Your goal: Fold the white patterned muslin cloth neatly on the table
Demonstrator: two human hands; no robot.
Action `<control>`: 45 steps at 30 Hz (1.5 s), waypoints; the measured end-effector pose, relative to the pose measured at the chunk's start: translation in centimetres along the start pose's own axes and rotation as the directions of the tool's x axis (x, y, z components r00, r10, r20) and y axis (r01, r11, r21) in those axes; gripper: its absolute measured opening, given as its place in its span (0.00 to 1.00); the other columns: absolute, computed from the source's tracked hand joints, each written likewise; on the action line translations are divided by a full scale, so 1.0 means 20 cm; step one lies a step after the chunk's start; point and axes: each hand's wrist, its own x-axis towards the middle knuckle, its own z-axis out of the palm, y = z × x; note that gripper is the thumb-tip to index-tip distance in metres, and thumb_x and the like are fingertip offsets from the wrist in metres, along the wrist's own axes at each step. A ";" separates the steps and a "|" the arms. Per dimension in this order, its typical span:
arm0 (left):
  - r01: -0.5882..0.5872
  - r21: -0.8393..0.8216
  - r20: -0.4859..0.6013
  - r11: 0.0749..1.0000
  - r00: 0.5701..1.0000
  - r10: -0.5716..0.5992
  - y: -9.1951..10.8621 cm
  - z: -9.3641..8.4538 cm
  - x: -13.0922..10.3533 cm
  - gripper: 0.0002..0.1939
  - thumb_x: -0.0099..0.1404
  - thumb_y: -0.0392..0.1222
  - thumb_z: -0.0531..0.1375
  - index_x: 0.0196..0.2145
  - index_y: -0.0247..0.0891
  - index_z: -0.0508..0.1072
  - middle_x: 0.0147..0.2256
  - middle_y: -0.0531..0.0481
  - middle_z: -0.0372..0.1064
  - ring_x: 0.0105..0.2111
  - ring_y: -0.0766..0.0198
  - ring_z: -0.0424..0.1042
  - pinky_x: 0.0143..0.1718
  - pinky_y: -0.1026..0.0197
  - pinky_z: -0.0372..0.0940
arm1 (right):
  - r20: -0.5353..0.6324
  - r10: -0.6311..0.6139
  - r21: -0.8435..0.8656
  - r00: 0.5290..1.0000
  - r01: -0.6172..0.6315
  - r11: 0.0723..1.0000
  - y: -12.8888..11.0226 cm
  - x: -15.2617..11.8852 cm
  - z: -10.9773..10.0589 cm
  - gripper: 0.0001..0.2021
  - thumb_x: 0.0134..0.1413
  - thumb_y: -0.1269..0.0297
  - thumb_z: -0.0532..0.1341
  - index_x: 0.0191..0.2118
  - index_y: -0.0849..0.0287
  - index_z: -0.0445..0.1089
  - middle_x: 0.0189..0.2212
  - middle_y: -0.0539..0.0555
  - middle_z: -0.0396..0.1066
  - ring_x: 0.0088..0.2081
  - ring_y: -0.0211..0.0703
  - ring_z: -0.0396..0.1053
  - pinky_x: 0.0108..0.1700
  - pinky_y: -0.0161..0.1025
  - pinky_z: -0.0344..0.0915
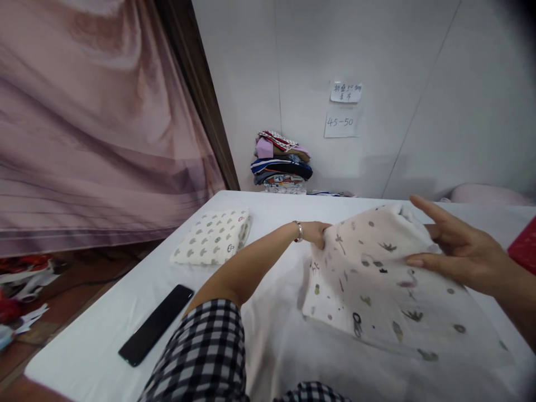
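A white cloth [377, 279] printed with flamingos, leaves and cactuses is partly folded and lifted at a slant over the table. My left hand [317, 233], with a silver bracelet at the wrist, grips its left edge; some of the fingers are hidden behind the fabric. On the cloth's right side is my right hand [464, 254], its thumb across the printed front and some fingers behind the folded top. The index finger of that hand sticks out, away from the fabric.
On the white table [96, 324] lie a folded cloth with grey prints [213, 237] and a black phone [157, 324]. Folded fabrics are piled [282, 162] by the back wall. A pink curtain [92, 123] hangs at left; a red object [523, 245] is at right.
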 end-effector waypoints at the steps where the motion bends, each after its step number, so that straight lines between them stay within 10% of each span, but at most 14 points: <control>1: 0.032 -0.012 0.044 0.999 0.999 -0.032 0.00 0.02 -0.03 0.33 0.43 0.37 0.66 0.51 0.41 0.69 0.47 0.51 0.72 0.49 0.53 0.68 0.49 0.57 0.63 | 0.001 0.019 0.018 1.000 -0.019 1.000 0.00 0.00 -0.02 0.47 0.35 0.50 0.70 0.64 0.40 0.51 0.29 0.47 0.74 0.32 0.45 0.74 0.33 0.38 0.74; 5: 0.116 -0.052 0.015 0.992 0.993 -0.115 -0.04 0.01 -0.16 0.16 0.44 0.41 0.67 0.34 0.37 0.75 0.33 0.53 0.74 0.37 0.58 0.73 0.37 0.62 0.66 | 0.039 0.140 0.089 0.989 -0.143 0.986 0.10 0.07 -0.10 0.49 0.32 0.53 0.72 0.64 0.42 0.52 0.31 0.48 0.75 0.28 0.44 0.72 0.23 0.35 0.71; 8: 0.112 0.022 -0.254 0.993 0.962 -0.103 0.00 -0.14 -0.29 0.12 0.50 0.41 0.63 0.35 0.37 0.74 0.32 0.53 0.73 0.34 0.62 0.72 0.35 0.64 0.65 | -0.010 0.180 0.146 0.984 -0.176 0.973 0.17 0.19 -0.14 0.47 0.33 0.55 0.72 0.63 0.44 0.54 0.34 0.50 0.76 0.30 0.45 0.73 0.26 0.37 0.73; 14: 0.291 0.502 -0.740 0.815 0.631 0.231 0.26 -0.45 -0.55 0.13 0.55 0.36 0.59 0.40 0.36 0.70 0.41 0.45 0.67 0.43 0.56 0.67 0.42 0.57 0.61 | -0.217 -0.006 0.116 0.976 0.032 0.993 0.20 0.41 -0.09 0.28 0.34 0.58 0.73 0.46 0.56 0.72 0.40 0.53 0.75 0.38 0.46 0.72 0.42 0.46 0.71; 17: 0.378 0.639 -0.713 0.670 0.618 0.332 0.28 -0.26 -0.62 0.09 0.59 0.34 0.56 0.38 0.36 0.69 0.42 0.43 0.65 0.42 0.56 0.65 0.40 0.55 0.59 | -0.296 -0.097 0.001 0.950 0.102 0.995 0.31 0.36 0.05 0.18 0.41 0.55 0.69 0.39 0.58 0.74 0.37 0.55 0.75 0.39 0.47 0.72 0.45 0.47 0.69; 23: 0.209 0.728 -0.434 0.653 0.878 0.204 0.00 0.56 -0.64 0.05 0.62 0.32 0.53 0.33 0.36 0.68 0.33 0.46 0.66 0.34 0.59 0.62 0.35 0.56 0.57 | 0.199 -0.322 0.024 0.926 0.323 0.946 0.72 -0.07 0.44 0.15 0.50 0.50 0.60 0.41 0.50 0.73 0.42 0.56 0.75 0.48 0.52 0.70 0.50 0.50 0.66; 26: 0.210 0.661 -0.434 0.720 0.890 0.139 -0.07 0.78 -0.67 0.04 0.62 0.32 0.53 0.34 0.37 0.68 0.36 0.46 0.67 0.37 0.58 0.63 0.38 0.56 0.58 | 0.223 -0.300 -0.009 0.927 0.310 0.951 0.82 -0.25 0.53 0.15 0.53 0.54 0.58 0.46 0.48 0.71 0.47 0.55 0.73 0.54 0.51 0.65 0.52 0.50 0.65; 31: 0.191 0.572 -0.422 0.798 0.903 0.086 -0.04 0.84 -0.75 0.09 0.61 0.34 0.54 0.40 0.38 0.68 0.42 0.44 0.68 0.41 0.56 0.64 0.42 0.53 0.59 | 0.264 -0.307 -0.051 0.914 0.331 0.942 0.80 -0.38 0.52 0.14 0.54 0.61 0.57 0.47 0.46 0.70 0.48 0.52 0.73 0.56 0.49 0.63 0.52 0.50 0.65; 39: 0.054 0.332 -0.383 0.942 0.920 0.082 0.00 0.76 -0.85 0.16 0.59 0.50 0.60 0.43 0.41 0.70 0.48 0.44 0.69 0.47 0.55 0.67 0.48 0.53 0.60 | 0.417 0.036 -0.075 0.908 -0.005 0.997 0.69 -0.38 0.38 0.17 0.55 0.61 0.52 0.46 0.46 0.74 0.51 0.48 0.70 0.55 0.50 0.65 0.55 0.51 0.63; 45: 0.338 -0.031 -0.709 0.941 0.656 -0.259 -0.15 0.50 -0.62 0.14 0.64 0.50 0.56 0.42 0.40 0.70 0.52 0.45 0.66 0.54 0.58 0.63 0.55 0.57 0.57 | 0.133 0.219 -0.144 0.967 -0.200 0.969 0.50 -0.07 0.42 0.17 0.55 0.58 0.53 0.48 0.49 0.72 0.50 0.50 0.71 0.50 0.49 0.69 0.51 0.47 0.65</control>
